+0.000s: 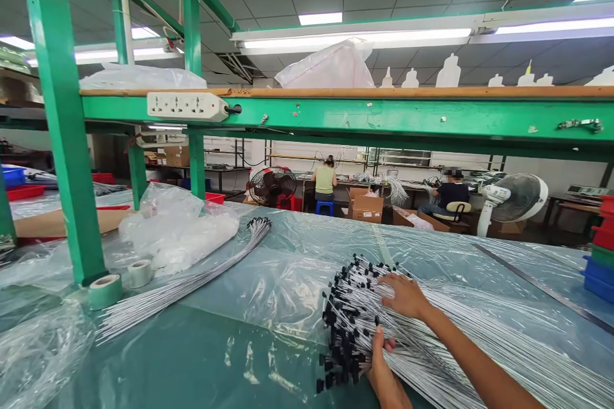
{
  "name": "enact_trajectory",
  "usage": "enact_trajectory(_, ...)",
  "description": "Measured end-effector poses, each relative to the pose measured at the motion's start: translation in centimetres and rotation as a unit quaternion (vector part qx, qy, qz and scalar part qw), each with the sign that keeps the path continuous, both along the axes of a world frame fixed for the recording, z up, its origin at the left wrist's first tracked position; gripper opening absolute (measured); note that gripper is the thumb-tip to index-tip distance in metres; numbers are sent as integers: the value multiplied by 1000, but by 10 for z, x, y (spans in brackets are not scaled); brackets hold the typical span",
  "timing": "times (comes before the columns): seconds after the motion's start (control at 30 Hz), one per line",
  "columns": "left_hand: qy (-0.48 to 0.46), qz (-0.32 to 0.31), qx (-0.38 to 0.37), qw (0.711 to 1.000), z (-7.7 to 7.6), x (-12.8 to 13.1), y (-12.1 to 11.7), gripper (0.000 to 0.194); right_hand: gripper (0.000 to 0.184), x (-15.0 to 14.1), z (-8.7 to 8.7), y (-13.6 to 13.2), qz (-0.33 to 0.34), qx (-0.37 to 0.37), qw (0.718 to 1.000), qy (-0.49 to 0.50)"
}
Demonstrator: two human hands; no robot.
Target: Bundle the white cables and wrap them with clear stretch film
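Note:
A large bundle of thin white-grey cables (460,319) with small black connectors at the ends lies on the plastic-covered table in front of me. My right hand (405,294) rests on top of the bundle behind the connector ends, its fingers apart and touching the cables. Lower down, at the near side, my left hand (384,367) grips some cables with the thumb raised; its other fingers are mostly hidden. The connector ends fan out to the left of both hands. A slimmer cable bundle (192,287) lies apart on the left, its dark ends pointing away.
Tape rolls (105,291) stand by a green post (67,128). White plastic bags (177,230) lie behind them. A metal strip (542,284) and stacked bins (599,262) are on the right. A green shelf (336,114) spans above, with a power strip (187,107). Two people sit farther back.

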State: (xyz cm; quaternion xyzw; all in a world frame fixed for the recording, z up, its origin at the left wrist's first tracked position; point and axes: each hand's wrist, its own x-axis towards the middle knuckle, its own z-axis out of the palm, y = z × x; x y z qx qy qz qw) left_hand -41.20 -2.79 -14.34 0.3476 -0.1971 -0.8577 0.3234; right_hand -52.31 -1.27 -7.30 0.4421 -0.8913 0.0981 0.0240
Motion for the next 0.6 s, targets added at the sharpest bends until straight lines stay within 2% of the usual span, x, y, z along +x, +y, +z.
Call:
enact_trajectory(0.13, 4, -13, -11, 1000, 2, 1, 1, 37, 74, 14, -6, 32, 6, 47, 997, -58)
enact_trajectory(0.23, 48, -15, -59, 997, -4, -4, 3, 41, 79, 23, -16, 56, -47, 62, 994, -70)
enact_trajectory(0.3, 31, -32, -84, 995, -7, -6, 6, 43, 79, 27, -24, 64, -80, 59, 993, -66)
enact_trajectory(0.47, -39, -50, -149, 987, -3, 0, 18, 42, 74, 26, -39, 50, -98, 46, 994, -23)
enact_trajectory(0.6, -53, -20, -230, 972, 14, 9, 25, 42, 75, 8, -36, 42, -76, 36, 996, 37)
